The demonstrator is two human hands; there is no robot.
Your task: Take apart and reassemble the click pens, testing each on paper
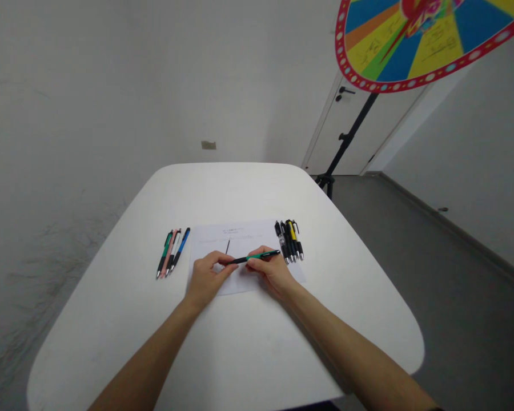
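A green and black pen (261,256) lies almost level across both hands, above a white sheet of paper (209,235). My right hand (274,271) is closed around its green barrel, with the clicker end pointing right. At the black grip end, my left hand (209,274) pinches the pen between thumb and fingers. Just beyond my left fingertips, a thin dark stick, perhaps a refill (228,246), rests on the paper; its lower end is hidden by the hand. Small printed or written lines, too blurred to read, run across the sheet's upper part.
Left of the paper lies a row of several pens (171,254), green, pink, white and blue. Another row of pens (289,241), black and yellow among them, overlaps its right edge. Beyond the white table (227,188) stands a colourful prize wheel (437,45) on a black stand (351,137).
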